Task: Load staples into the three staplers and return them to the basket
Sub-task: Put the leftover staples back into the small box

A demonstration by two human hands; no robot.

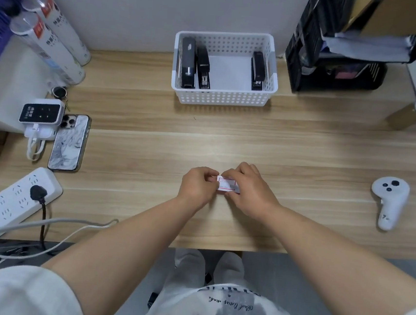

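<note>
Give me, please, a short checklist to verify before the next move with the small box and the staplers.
1. Grip on small box by left hand and right hand: ok.
2. Box already open: cannot tell, fingers cover its ends.
3. Staples inside: cannot tell.
4. Lying in white basket: left stapler, middle stapler, right stapler: ok.
5. Free table between hands and basket: ok.
</note>
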